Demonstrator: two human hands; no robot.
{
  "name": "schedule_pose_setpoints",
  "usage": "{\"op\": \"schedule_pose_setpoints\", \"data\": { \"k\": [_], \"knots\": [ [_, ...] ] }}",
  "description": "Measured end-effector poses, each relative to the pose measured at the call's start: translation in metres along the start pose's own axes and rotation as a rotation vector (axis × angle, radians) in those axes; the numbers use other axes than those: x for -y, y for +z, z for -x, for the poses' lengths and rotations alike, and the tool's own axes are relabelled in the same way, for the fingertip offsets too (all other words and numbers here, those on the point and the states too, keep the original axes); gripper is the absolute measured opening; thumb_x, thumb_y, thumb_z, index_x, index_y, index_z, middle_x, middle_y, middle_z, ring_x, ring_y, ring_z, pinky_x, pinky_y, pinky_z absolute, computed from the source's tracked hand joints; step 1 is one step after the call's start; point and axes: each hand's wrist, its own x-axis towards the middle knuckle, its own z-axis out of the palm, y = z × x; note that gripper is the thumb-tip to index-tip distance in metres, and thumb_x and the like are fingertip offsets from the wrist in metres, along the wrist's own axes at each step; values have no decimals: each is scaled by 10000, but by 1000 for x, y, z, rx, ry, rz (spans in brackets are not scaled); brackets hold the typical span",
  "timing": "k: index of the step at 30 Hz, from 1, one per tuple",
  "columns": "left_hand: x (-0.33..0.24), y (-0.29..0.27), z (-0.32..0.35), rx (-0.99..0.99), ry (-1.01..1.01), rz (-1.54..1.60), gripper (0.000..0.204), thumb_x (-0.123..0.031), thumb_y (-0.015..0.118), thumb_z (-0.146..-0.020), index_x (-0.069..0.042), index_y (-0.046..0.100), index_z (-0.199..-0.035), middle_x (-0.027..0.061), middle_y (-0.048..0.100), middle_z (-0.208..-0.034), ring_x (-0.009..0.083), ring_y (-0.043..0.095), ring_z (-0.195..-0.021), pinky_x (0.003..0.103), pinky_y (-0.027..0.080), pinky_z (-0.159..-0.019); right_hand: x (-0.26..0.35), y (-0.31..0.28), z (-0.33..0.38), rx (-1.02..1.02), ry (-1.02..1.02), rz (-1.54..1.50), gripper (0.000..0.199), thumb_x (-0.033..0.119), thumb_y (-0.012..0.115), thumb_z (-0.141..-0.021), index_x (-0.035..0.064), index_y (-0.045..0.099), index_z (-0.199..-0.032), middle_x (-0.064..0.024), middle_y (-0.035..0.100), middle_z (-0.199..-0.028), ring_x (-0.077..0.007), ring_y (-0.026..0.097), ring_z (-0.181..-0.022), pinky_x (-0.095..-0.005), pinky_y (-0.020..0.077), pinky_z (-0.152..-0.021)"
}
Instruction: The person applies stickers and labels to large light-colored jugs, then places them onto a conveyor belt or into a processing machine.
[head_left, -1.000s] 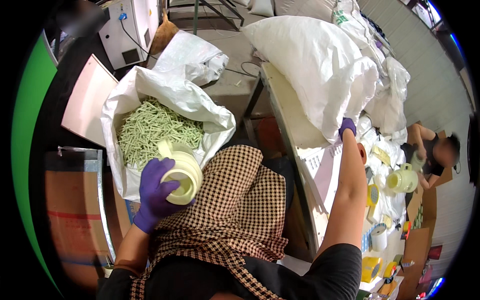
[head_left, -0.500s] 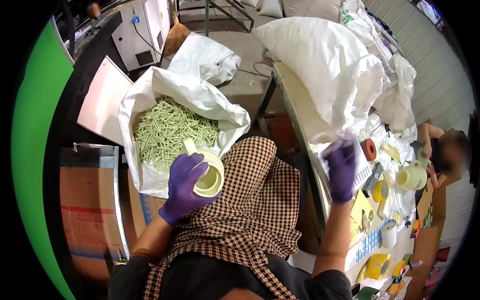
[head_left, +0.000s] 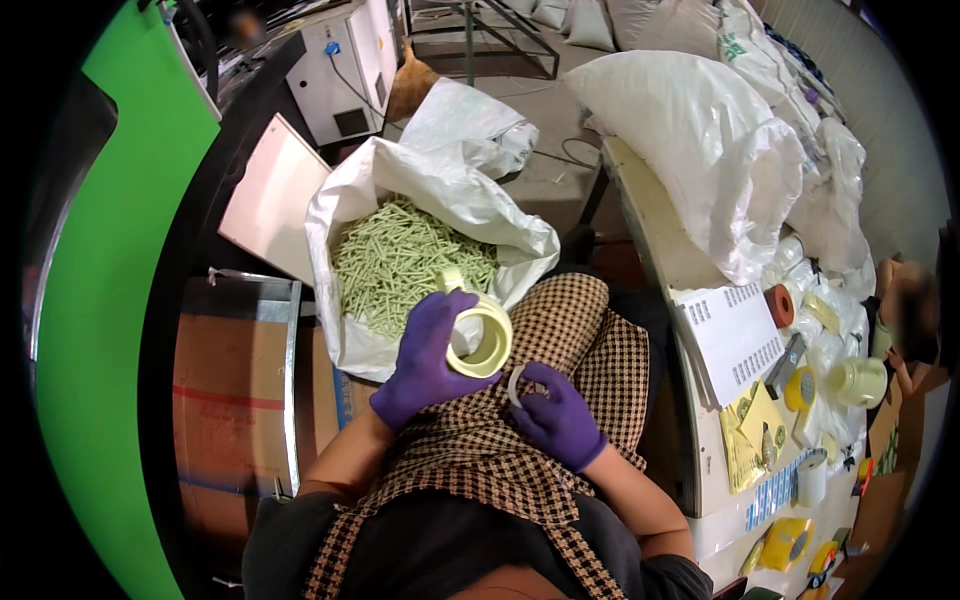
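Note:
My left hand (head_left: 422,352), in a purple glove, is wrapped round a pale yellow-green plastic jar (head_left: 496,362) with a stubby handle. The jar's round mouth faces up toward me. Close by its right side, my right hand (head_left: 563,420), gloved in the same purple, pinches a thin pale ring (head_left: 515,386). Whether the ring is a roll or a band cannot be made out. Behind the jar stands an open white woven sack (head_left: 345,185), holding a heap of short pale green sticks (head_left: 400,245).
On the right, a long table (head_left: 690,450) bears a stack of printed sheets (head_left: 735,335), yellow cards (head_left: 750,440), tape rolls and a big white sack (head_left: 690,140). Beyond it another person's arm is near a similar jar (head_left: 857,382). A cardboard box (head_left: 235,400) is at left.
My right hand has come from over the table's papers to beside the jar, now with the pale ring in its fingers. The view has shifted; my left hand still holds the jar.

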Motion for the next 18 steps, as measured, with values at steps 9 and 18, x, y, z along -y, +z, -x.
{"op": "schedule_pose_setpoints", "data": {
  "k": [9,18],
  "knots": [
    [-3,20,-16,-9,283,33,1146,-234,947,-652,98,280,-1523,190,626,-1314,391,602,-1194,490,430,-1075,19,-29,-45,-97,-6,-185,352,61,780,-792,84,726,-1139,-138,736,-1092,-312,733,-884,-355,594,-770],
    [-23,30,-26,96,227,45,681,-252,860,-672,-8,620,-1261,140,681,-1231,331,670,-1130,477,420,-1098,18,5,-56,-74,287,319,128,88,650,-756,100,685,-879,-97,676,-859,-296,690,-723,-405,548,-617]
  ]
}}
